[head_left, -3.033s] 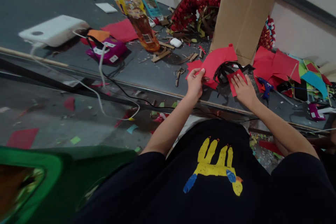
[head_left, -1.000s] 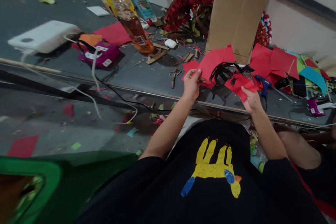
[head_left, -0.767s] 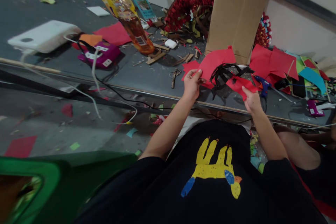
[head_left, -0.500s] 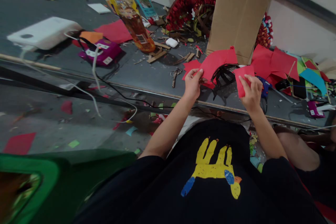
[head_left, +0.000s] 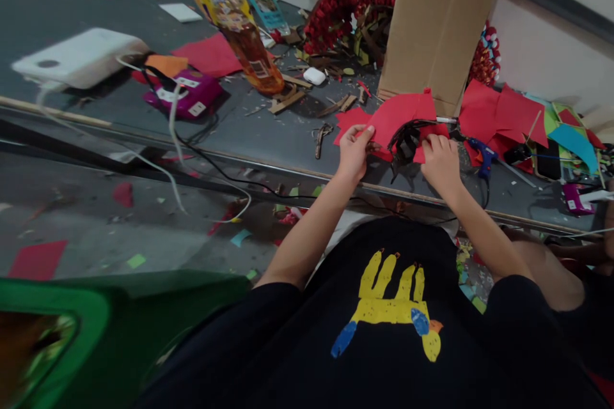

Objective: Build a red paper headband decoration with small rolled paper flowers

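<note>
My left hand [head_left: 354, 150] is closed in a pinch by the table's front edge, at the left side of red paper sheets [head_left: 400, 112]. What its fingertips hold is mostly hidden. My right hand [head_left: 442, 165] is closed on a small piece of red paper [head_left: 419, 154], largely covered by the fingers. Between both hands lies a dark bundle [head_left: 405, 140], looking like coiled black cable. A blue glue gun [head_left: 484, 154] rests on the table to the right of my right hand.
Behind the hands stands a tall cardboard piece [head_left: 439, 32]. Left are a tea bottle [head_left: 249, 45], a purple power strip [head_left: 185, 96] and a white power bank [head_left: 84, 57]. Paper scraps [head_left: 573, 137] lie right. A green stool [head_left: 91, 307] stands lower left; another person's leg [head_left: 549, 275] shows at right.
My right hand has moved left with the small red paper, closer to the dark bundle and my left hand. The glue gun has come into fuller view. My left hand has barely moved.
</note>
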`<control>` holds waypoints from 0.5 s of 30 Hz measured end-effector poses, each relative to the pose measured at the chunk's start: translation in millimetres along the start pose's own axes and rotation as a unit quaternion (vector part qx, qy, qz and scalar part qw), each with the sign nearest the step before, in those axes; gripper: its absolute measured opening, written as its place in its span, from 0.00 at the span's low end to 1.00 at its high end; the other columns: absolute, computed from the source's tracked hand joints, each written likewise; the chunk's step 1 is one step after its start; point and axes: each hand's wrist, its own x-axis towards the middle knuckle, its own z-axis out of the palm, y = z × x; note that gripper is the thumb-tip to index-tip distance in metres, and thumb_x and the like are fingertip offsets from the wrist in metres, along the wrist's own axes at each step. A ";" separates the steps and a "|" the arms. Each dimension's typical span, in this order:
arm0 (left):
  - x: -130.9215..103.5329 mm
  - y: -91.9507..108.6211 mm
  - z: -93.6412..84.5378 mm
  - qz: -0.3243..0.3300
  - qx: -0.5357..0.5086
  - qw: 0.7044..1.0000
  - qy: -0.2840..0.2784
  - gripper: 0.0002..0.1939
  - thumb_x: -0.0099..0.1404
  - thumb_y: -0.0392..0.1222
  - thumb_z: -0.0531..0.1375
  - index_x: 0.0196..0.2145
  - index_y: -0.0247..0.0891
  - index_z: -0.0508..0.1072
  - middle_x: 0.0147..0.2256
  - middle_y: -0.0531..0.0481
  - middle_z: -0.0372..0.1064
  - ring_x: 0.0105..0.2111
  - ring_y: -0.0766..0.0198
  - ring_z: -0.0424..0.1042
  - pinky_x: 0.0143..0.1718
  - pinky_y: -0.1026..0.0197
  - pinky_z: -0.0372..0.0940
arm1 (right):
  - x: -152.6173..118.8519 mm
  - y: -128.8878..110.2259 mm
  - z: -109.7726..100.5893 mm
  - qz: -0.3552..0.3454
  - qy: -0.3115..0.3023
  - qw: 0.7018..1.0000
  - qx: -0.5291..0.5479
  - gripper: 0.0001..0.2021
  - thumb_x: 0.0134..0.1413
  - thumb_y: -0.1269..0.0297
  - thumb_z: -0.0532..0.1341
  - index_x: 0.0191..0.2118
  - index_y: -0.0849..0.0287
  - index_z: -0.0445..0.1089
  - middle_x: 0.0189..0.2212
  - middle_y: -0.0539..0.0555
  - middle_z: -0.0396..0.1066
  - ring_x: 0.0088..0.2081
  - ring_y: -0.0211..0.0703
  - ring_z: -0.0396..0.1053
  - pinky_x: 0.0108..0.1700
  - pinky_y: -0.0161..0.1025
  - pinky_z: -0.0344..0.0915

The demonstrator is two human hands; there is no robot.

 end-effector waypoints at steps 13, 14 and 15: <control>1.7 -3.8 -0.4 0.001 0.011 1.000 0.007 0.19 0.47 0.44 0.69 0.29 0.39 0.63 0.17 0.62 0.63 0.14 0.71 0.65 0.19 0.69 0.62 | 7.1 -0.4 5.7 -0.014 -0.021 0.999 -0.027 0.19 0.59 0.72 0.46 0.51 0.70 0.67 0.48 0.66 0.66 0.46 0.55 0.59 0.46 0.48 0.54; 1.6 -3.7 -0.2 0.002 0.012 1.000 0.010 0.19 0.47 0.44 0.69 0.29 0.39 0.63 0.17 0.62 0.63 0.14 0.72 0.65 0.19 0.69 0.62 | 7.0 0.4 5.5 -0.022 -0.023 0.999 -0.028 0.19 0.59 0.72 0.46 0.50 0.70 0.67 0.47 0.66 0.67 0.46 0.55 0.59 0.46 0.48 0.54; 1.6 -3.6 -0.1 0.002 0.012 1.000 0.012 0.19 0.47 0.44 0.69 0.29 0.39 0.63 0.17 0.62 0.63 0.14 0.72 0.65 0.19 0.69 0.62 | 6.8 1.1 5.2 -0.030 -0.025 0.999 -0.028 0.19 0.59 0.72 0.46 0.50 0.70 0.67 0.46 0.66 0.67 0.46 0.55 0.59 0.46 0.48 0.54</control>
